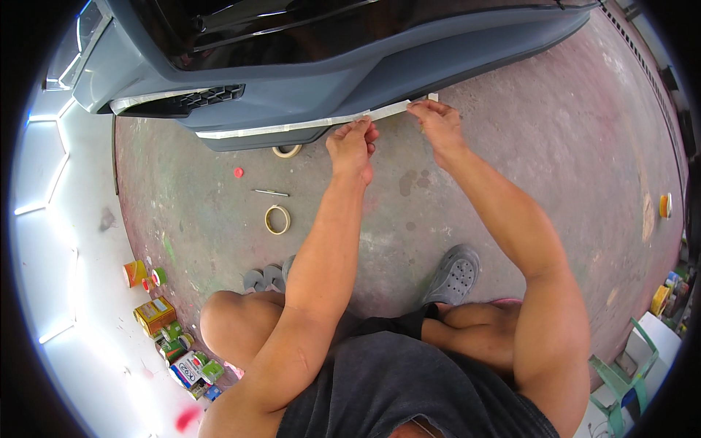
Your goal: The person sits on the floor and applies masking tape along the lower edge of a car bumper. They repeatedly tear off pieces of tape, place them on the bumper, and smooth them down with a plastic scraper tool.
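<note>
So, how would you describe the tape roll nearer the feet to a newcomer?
From the grey bumper, look down to the floor, left of the left forearm. The tape roll lies just below a pen-like tool, fully visible, unlike the other roll, partly hidden by the bumper.

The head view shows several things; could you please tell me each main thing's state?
Masking tape: stretched along the bumper
Left hand: bent, at the tape
Right hand: pinching the tape
Near tape roll: lying flat
Far tape roll: partly hidden
Slim tool: lying flat
Red disc: on the floor
Grey clog: worn
</note>
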`<state>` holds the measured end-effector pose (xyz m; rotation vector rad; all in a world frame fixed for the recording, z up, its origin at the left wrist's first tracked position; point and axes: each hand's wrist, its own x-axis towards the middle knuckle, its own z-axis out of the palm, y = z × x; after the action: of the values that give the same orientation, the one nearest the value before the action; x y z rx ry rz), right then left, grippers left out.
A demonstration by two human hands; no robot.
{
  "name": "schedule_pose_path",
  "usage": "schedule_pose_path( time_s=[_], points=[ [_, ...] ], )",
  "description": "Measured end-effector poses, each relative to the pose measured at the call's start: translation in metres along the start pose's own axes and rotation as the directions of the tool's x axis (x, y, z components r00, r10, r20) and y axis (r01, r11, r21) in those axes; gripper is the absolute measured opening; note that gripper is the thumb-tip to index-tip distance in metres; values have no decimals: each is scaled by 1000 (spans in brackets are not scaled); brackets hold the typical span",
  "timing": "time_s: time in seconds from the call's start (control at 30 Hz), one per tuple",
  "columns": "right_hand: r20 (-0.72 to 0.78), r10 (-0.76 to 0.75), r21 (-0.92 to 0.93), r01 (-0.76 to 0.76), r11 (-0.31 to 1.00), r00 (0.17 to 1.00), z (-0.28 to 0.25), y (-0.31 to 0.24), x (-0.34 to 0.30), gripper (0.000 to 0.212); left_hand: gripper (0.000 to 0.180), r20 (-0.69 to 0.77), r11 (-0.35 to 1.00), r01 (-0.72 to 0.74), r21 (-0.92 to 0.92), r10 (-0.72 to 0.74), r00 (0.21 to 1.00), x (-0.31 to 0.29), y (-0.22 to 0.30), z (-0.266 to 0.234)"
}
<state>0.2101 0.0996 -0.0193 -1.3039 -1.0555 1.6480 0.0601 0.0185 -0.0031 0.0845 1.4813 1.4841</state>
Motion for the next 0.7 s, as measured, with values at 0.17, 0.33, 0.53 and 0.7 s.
schedule_pose_path(
  time_s=[0.17, 0.33, 0.53, 0.7],
  points=[
    [2, 24, -11, -24, 1000, 1000, 3, -4, 0, 17, 8, -48, 998, -48, 44, 50, 998, -1, 0, 3],
    [-14, 26, 16, -25, 1000, 1000, 5, -1, 4, 19, 8, -70, 999, 35, -28, -37, 997, -3, 2, 6],
    [-33, 27, 34, -26, 999, 999, 7, 0, 7, 20, 10, -67, 999, 47, -27, -49, 997, -3, 5, 8],
    [-29, 28, 26, -27, 999, 999, 9, 0, 9, 19, 8, -71, 1000, 1, 19, 1, 997, -3, 1, 5]
  ],
)
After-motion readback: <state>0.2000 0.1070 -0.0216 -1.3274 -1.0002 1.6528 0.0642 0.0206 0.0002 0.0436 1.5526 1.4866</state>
